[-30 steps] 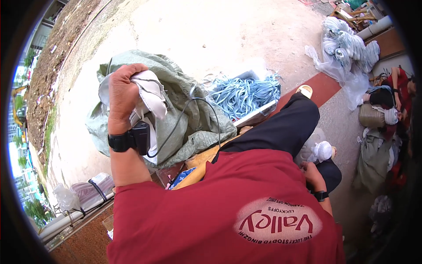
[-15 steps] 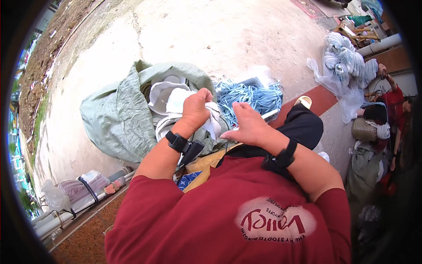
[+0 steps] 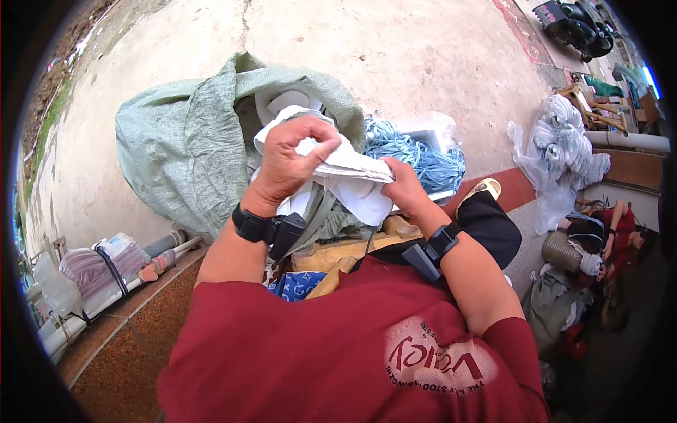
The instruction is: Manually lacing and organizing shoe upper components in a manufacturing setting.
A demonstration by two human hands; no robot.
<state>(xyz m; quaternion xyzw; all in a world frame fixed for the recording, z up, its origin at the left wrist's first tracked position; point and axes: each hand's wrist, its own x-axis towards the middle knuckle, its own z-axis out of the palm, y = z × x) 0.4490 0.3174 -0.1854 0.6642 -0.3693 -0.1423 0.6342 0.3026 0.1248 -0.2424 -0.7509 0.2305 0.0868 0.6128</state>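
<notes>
A curved white fabric piece (image 3: 356,163) spans the space in front of me, above the mouth of a pale green woven sack (image 3: 166,151). My right hand (image 3: 407,189) pinches its right end between thumb and fingers. Over its left part is my left hand (image 3: 300,156), fingers curled and thumb tip pressed to the index finger; whatever sits in that pinch is too small or hidden to tell. More white pieces (image 3: 293,102) lie inside the sack, and others hang below my hands. Both wrists wear black straps with a box.
Right of the sack lies a tangle of light blue cords (image 3: 416,158) in a tray. Bundled pale cords (image 3: 564,134) in clear plastic stand farther right, near another person (image 3: 620,229) in red. A wooden stool (image 3: 589,109) is behind them. Wrapped bundles (image 3: 106,264) lie at left along pipes.
My right hand, open and apart before, has closed on the end of the white piece. My left hand has risen slightly to the left. The view has shifted, showing more at right.
</notes>
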